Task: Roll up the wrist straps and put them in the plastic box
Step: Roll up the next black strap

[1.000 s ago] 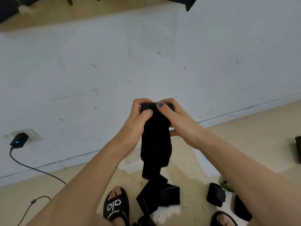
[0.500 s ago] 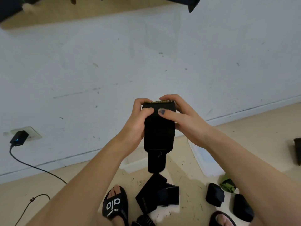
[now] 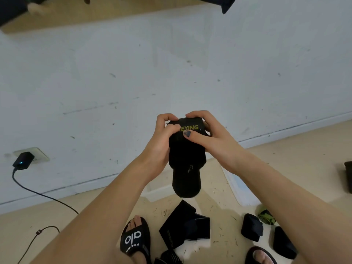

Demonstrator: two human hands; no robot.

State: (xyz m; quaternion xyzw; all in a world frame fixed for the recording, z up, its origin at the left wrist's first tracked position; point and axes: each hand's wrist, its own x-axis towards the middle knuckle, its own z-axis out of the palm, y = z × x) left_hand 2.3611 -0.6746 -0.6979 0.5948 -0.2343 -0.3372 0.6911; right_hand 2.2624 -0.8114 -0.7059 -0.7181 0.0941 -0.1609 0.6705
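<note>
Both hands, left (image 3: 162,138) and right (image 3: 207,134), clamp the strap (image 3: 185,164), whose hanging tail has shortened, so rolling is nearly finished.

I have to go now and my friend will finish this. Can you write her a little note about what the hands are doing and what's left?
Left hand and right hand: both grip the top of a black strap, held up in the air, partly rolled. Its tail hangs down loose.
On the floor: an unrolled strap between the feet; two dark bundles and a green one to the right look rolled.
The plastic box is on the floor behind the hands, mostly hidden.
Left: finish this roll, roll the flat one, put them all in the box.
</note>
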